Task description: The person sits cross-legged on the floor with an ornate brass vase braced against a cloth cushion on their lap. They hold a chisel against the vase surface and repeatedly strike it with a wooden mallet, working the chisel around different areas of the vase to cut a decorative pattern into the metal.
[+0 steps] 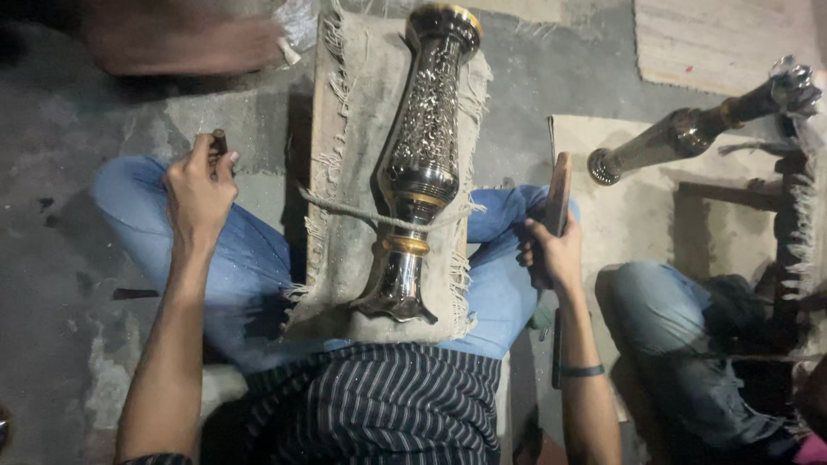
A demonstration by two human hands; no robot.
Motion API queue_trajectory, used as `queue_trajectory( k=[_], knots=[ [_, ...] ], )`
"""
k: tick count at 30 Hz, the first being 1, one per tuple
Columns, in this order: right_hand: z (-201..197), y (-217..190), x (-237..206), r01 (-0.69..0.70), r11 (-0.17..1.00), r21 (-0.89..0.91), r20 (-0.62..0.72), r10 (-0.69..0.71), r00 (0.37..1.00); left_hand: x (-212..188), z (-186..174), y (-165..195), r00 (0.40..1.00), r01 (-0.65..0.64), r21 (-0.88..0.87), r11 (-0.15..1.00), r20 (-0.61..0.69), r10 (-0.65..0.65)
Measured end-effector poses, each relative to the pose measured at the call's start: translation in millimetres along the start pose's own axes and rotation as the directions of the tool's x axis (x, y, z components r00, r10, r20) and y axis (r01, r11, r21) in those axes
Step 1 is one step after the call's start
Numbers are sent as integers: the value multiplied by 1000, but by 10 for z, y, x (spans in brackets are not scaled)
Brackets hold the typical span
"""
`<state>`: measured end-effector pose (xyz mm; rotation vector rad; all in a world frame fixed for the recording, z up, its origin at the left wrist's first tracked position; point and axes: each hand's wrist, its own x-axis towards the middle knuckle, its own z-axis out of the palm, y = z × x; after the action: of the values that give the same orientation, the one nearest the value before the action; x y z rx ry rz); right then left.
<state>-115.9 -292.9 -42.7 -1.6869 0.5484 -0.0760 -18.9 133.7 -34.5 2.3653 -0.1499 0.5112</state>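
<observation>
Left hand [200, 185] fisted, arm outstretched — right hand [556, 254] clenched, wrist bent.

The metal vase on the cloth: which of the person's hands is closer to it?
Right. The right hand, gripping a wooden mallet, sits just beside the metal vase; the left hand is farther off.

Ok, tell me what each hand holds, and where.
Left hand: a small dark tool, gripped near its top. Right hand: a flat wooden mallet, by its lower end.

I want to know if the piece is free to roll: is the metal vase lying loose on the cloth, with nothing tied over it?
No, a rope crosses the metal vase near its neck, over the cloth-covered board.
</observation>
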Motion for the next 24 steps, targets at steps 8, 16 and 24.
queue_trajectory(
  k=[8, 16, 24],
  knots=[
    [81, 140, -249, 227, 972, -61, -178, -235, 956, -237, -159, 55, 989, 127, -573, 810, 8, -149],
    [512, -280, -763, 349, 913, 211, 83, -373, 924, -263, -293, 811, 842, 309, -577, 756, 536, 65],
    [712, -395, -683, 433, 900, -48, 85, -428, 900, -124, -177, 1118, 748, 231, -465, 855, 647, 150]
  ],
)
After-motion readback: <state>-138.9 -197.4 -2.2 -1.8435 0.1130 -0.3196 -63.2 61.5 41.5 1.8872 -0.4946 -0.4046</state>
